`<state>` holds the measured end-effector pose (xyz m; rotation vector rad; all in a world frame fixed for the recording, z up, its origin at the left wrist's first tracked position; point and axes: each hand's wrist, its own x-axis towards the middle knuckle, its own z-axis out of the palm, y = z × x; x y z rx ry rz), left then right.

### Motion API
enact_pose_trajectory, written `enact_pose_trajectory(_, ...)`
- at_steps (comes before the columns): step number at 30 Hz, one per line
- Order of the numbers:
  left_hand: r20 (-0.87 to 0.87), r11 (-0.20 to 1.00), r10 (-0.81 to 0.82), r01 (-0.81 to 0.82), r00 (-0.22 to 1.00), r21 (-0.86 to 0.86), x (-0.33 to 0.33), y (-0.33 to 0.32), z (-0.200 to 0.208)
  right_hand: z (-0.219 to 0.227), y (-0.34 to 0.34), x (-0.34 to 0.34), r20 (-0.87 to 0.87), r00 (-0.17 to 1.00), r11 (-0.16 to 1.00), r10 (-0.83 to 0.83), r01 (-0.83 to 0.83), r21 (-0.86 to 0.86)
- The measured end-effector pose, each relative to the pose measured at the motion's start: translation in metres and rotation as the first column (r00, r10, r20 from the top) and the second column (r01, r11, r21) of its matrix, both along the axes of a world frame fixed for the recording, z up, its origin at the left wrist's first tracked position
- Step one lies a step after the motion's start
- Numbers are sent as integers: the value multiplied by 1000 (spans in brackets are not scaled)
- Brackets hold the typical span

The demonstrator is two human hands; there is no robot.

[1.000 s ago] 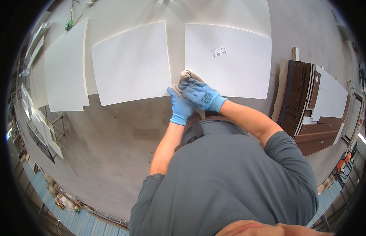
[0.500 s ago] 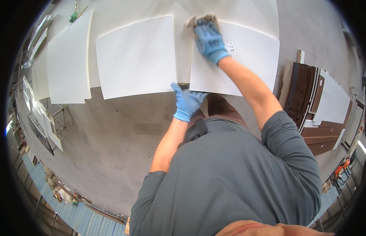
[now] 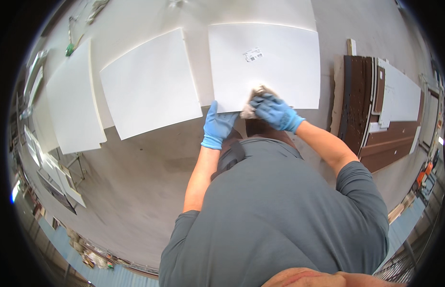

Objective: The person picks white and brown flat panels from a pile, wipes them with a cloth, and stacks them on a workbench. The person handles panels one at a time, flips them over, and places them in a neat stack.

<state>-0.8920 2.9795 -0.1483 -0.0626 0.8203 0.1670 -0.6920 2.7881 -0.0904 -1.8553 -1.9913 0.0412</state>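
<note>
The blue-gloved left hand [image 3: 218, 125] rests at the near left corner of a white panel [image 3: 275, 71], thumb spread from the fingers, though whether it grips the edge I cannot tell, while the gloved right hand [image 3: 277, 114] curls over a bunched, stained cloth [image 3: 248, 109] at that panel's near edge. A printed label [image 3: 253, 54] sits farther up the panel. Leftward lies a second white panel [image 3: 150, 83]; well to the right stand stacked brown and white boards [image 3: 390, 141].

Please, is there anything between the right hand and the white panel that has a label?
Yes: a pale cloth, bunched under the fingers of the right hand at the near edge of the white panel. Nothing else visible stands between them.
</note>
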Motion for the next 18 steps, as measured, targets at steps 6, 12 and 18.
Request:
enact_pose_trajectory(6, -75, 998, -42, 45, 996, 43, 3, -2, -5, -12, -150, 58, 268, 860, 875, -434, 473, -104)
enact_pose_trajectory(12, -88, 998, -28, 34, 996, 61, -1, 4, -17, -28, -216, 71, -303, 4, 112, -953, 933, -341)
enact_pose_trajectory(18, -84, 998, -50, 53, 995, 32, 2, 8, -12, -12, -153, 78, -443, 271, 347, -855, 933, -99)
